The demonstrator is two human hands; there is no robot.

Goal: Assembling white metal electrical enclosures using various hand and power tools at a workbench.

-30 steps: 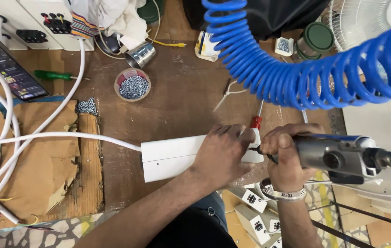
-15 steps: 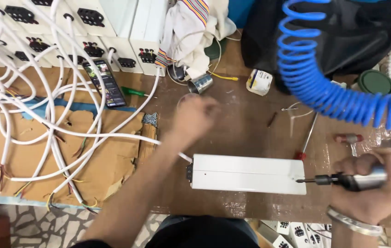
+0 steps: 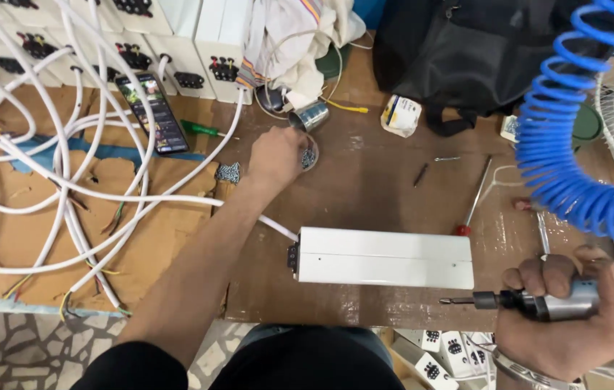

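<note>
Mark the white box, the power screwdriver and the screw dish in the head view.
white box [image 3: 386,258]: head view, middle of its top face.
power screwdriver [image 3: 530,303]: head view, dark nose ahead of the fingers.
screw dish [image 3: 310,156]: head view, rim showing beside the left hand.

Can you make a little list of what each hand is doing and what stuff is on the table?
left hand: reaching into small round dish of screws
right hand: gripping air screwdriver, bit pointing left
white box: lying flat on wooden table, cable attached
blue coiled hose: hanging at right
phone: among white cables
</note>
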